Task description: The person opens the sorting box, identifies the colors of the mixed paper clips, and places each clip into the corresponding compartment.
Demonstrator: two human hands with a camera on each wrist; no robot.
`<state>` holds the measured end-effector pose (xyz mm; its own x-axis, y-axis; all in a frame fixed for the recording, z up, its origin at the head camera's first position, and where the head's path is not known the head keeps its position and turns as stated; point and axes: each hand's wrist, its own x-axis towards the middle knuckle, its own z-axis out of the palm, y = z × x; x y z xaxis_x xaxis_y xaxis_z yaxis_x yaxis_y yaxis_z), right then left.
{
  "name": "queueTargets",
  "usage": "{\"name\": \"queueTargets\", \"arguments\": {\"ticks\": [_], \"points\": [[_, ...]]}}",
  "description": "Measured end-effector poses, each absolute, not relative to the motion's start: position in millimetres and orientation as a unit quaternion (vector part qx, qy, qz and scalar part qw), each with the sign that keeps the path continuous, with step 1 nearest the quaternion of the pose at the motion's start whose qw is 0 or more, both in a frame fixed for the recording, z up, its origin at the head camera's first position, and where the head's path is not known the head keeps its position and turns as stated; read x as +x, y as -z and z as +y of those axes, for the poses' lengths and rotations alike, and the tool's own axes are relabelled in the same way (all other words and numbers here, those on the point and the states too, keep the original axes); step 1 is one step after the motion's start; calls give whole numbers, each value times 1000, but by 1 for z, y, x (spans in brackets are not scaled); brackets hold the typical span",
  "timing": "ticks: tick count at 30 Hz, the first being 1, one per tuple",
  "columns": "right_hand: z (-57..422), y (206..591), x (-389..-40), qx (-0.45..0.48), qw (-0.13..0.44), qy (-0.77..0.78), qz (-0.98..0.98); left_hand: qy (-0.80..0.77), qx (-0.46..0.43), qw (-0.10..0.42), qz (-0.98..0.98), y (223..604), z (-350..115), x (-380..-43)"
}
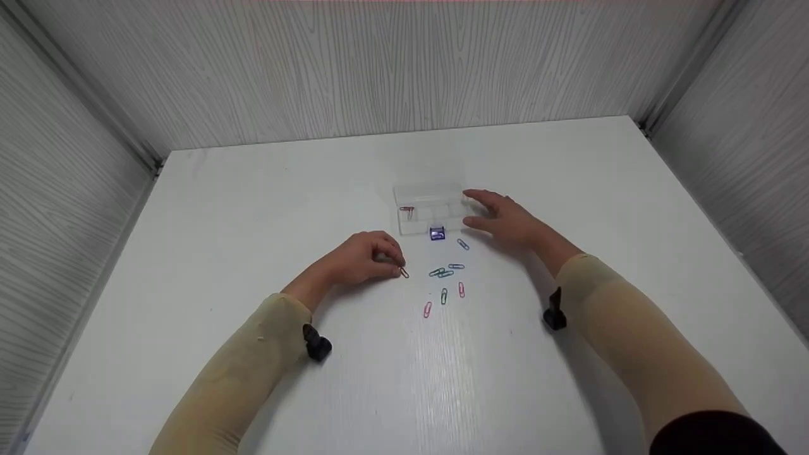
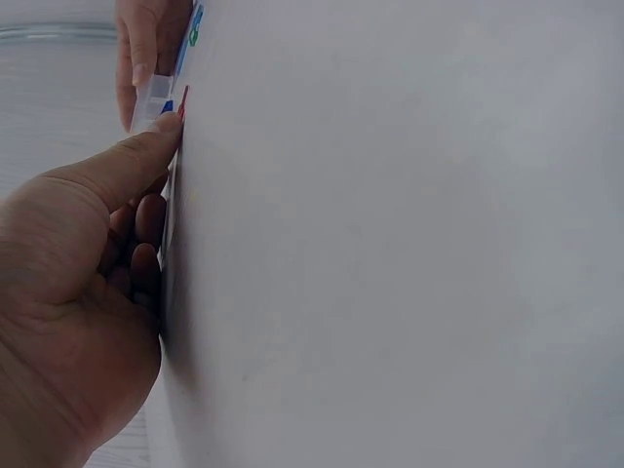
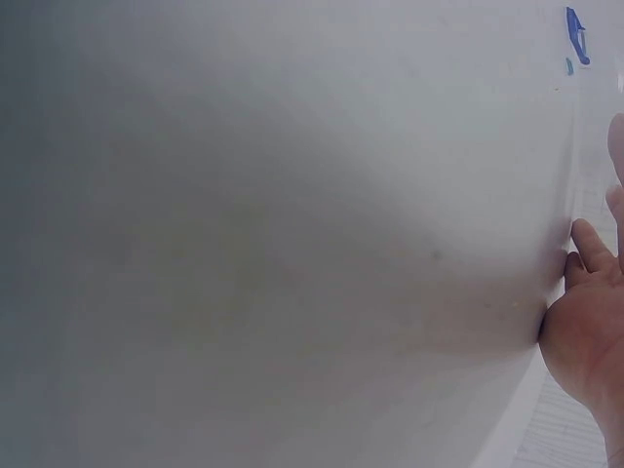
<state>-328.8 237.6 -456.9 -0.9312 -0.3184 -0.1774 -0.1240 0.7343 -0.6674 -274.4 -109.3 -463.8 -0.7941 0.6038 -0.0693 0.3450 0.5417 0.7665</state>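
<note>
My left hand (image 1: 370, 258) pinches a reddish paper clip (image 1: 404, 273) between thumb and fingertips, close to the table. In the left wrist view, a red paper clip (image 2: 183, 100) shows at the thumb tip. Beyond it lies a clear plastic compartment box (image 1: 414, 229), its lid (image 1: 425, 191) raised at the back. Red paper clips (image 1: 407, 209) lie in its left compartment, and a purple latch (image 1: 437, 234) marks its front. Around the box's right end, my right hand (image 1: 509, 221) rests with thumb and fingers spread; whether the fingertips touch it I cannot tell.
Several loose paper clips lie in front of the box: blue (image 1: 463, 244), green (image 1: 444, 296), and red ones (image 1: 428, 309) among them. The white table (image 1: 284, 189) ends at a grey wood-grain wall (image 1: 379, 69), with side walls at left and right.
</note>
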Motion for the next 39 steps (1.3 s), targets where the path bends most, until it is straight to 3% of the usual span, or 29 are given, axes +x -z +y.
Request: {"name": "queueTargets", "arguments": {"ticks": [39], "points": [[236, 460, -330, -128, 135, 337, 923, -364, 282, 174, 870, 461, -105, -272]]}}
